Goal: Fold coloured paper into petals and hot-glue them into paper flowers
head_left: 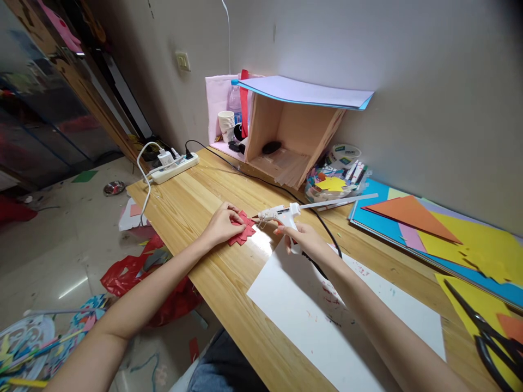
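My right hand (298, 235) is closed round the handle of a white hot glue gun (281, 213), with a long glue stick (339, 201) poking out of its back. Its nozzle points left, at the edge of a red folded-paper piece (244, 231); whether it touches the paper I cannot tell. The fingers of my left hand (223, 222) pinch that red piece on the wooden table (220, 190). Below my right forearm lies a large white sheet (286, 305) with reddish marks.
Black scissors (486, 332) and coloured paper sheets (433, 228) lie at the right. Behind stand a wooden box (281, 130), paper cups (226, 126) and a basin of scraps (337, 182). A power strip (174, 167) sits at the far left corner; a black cord (253, 176) crosses the table.
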The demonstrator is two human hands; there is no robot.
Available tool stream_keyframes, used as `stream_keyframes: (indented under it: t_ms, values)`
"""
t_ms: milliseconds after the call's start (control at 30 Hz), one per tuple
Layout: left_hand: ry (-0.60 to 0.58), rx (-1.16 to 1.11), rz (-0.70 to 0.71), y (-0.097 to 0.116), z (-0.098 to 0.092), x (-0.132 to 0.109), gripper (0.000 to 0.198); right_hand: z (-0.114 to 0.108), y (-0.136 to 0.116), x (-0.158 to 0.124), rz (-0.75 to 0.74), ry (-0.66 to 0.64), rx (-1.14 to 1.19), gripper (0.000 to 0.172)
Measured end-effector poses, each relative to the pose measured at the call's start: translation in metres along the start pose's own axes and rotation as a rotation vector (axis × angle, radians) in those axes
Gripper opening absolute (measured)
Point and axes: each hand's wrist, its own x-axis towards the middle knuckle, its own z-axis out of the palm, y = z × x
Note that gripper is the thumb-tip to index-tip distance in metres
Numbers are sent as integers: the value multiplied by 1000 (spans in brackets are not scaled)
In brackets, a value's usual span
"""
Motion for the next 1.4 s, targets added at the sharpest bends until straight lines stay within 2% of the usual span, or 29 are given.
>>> stream_keyframes:
  t_ms: [400,567,633,767,833,967,1133,1233,1300,1400]
  values:
    - [1,-1,13,-2,1,0,9,0,2,0,-23,22,-2,32]
    - [-66,-88,43,-8,-4,1,12,0,4,2,-20,11,-1,33]
    - [-47,-132,43,-11,-8,2,14,0,5,2,-19,20,18,35]
    - [51,-8,45,-19,-17,4,36,4,11,4,-66,91,45,39]
    - [14,51,36,-23,-19,7,49,6,13,6,-118,128,38,43]
    - [-88,-11,-40,-28,-18,13,65,11,12,16,-226,199,23,47]
    - [-172,52,-72,-27,-21,19,55,14,1,44,-328,261,-86,43]
    - [-234,63,-58,-24,-25,19,45,15,-5,62,-399,239,-104,38]
    - [-262,8,-53,-21,-27,19,41,15,-7,73,-434,233,-134,36]
    - [-288,-142,-66,-14,-31,16,39,18,-6,87,-459,299,-282,33]
